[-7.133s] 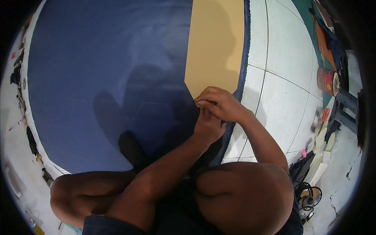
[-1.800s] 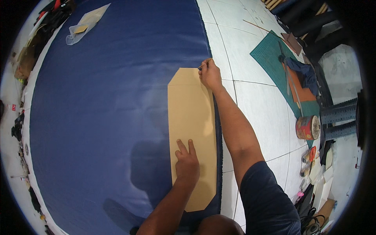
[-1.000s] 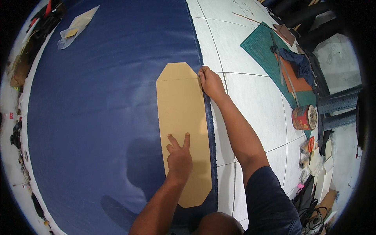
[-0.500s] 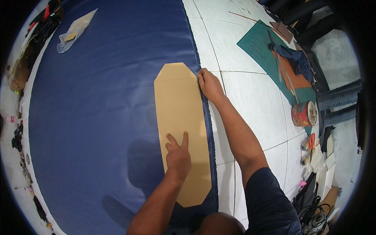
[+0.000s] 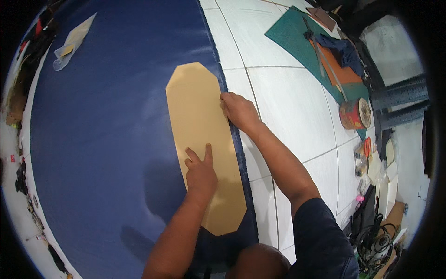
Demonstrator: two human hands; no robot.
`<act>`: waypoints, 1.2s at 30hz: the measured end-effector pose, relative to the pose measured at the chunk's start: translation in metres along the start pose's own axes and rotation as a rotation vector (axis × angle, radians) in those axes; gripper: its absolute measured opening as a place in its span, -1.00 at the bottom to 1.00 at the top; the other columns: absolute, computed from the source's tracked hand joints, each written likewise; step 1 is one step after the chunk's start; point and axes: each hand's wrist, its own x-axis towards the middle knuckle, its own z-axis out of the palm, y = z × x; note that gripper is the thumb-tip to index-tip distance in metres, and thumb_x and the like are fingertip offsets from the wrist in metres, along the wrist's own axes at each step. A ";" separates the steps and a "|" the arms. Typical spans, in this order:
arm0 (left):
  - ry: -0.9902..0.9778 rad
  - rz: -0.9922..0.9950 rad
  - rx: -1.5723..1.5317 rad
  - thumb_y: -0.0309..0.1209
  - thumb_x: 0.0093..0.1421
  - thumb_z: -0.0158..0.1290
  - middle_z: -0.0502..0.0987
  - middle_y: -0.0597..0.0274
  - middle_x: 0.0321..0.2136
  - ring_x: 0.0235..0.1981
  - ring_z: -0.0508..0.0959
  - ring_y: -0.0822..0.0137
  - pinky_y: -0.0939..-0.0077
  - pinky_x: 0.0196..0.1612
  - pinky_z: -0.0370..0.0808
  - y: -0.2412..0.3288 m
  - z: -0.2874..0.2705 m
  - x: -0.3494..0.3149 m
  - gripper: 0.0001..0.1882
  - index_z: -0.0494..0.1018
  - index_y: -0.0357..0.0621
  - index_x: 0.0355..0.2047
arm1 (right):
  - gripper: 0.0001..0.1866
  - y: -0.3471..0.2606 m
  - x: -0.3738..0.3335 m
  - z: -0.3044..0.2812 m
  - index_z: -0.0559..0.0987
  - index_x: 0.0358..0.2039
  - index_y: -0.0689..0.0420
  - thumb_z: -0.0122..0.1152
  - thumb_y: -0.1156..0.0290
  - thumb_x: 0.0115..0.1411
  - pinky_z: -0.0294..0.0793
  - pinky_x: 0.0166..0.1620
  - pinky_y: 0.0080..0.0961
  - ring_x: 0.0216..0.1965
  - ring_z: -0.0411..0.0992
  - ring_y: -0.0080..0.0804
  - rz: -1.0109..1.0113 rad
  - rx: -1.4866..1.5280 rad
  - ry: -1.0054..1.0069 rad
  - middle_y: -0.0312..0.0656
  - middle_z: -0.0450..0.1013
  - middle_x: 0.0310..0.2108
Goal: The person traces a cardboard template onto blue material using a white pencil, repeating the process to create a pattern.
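A long tan cardboard template (image 5: pixel 200 111) with cut-off corners lies flat on a dark blue sheet (image 5: pixel 102 121), close to the sheet's right edge. My left hand (image 5: pixel 201 173) presses down on the template's near half, its fingers spread apart. At the template's right edge, below its far right corner, my right hand (image 5: pixel 239 110) is closed with the fingers bent together. Whatever it pinches, if anything, is hidden by the fingers.
White floor tiles (image 5: pixel 288 107) border the sheet on the right. A green cutting mat (image 5: pixel 290 37) carries orange material, dark cloth and metal rulers. Beside it lies a red round tin (image 5: pixel 355 114); orange-handled scissors (image 5: pixel 367 148) are nearer. A clear plastic bag (image 5: pixel 74 43) rests far left.
My right hand has moved toward me along the template's right edge, away from its far corner. My left hand stays pressed on the template. The whole view has shifted slightly.
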 end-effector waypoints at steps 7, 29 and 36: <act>-0.011 0.016 -0.010 -0.48 0.14 0.21 -0.04 -0.61 0.35 0.16 0.38 -0.34 0.17 0.03 0.66 0.000 -0.007 -0.001 -0.02 0.00 0.10 0.52 | -0.82 -0.026 -0.104 -0.014 0.47 -0.09 0.09 0.15 0.37 0.33 0.58 -0.16 -0.09 -0.17 0.55 0.02 0.011 0.026 -0.121 -0.09 0.55 -0.17; -0.015 0.029 0.008 -0.31 -0.06 0.49 0.15 -0.32 0.20 0.12 0.42 -0.29 0.00 0.05 0.63 -0.003 -0.005 -0.002 0.17 0.04 0.20 0.50 | -0.84 -0.103 -0.358 -0.056 0.58 -0.07 0.18 0.19 0.46 0.37 0.60 -0.11 -0.25 -0.10 0.59 -0.07 0.492 0.425 -0.138 -0.04 0.58 -0.12; 0.011 0.059 0.088 -0.15 -0.04 0.50 0.26 -0.41 0.17 0.10 0.47 -0.36 -0.06 0.16 0.53 -0.011 0.008 0.008 0.23 -0.04 0.31 0.53 | -0.84 -0.129 -0.384 -0.043 0.50 -0.07 0.17 0.13 0.38 0.43 0.55 -0.13 -0.13 -0.18 0.57 0.09 0.480 0.650 -0.295 0.01 0.56 -0.19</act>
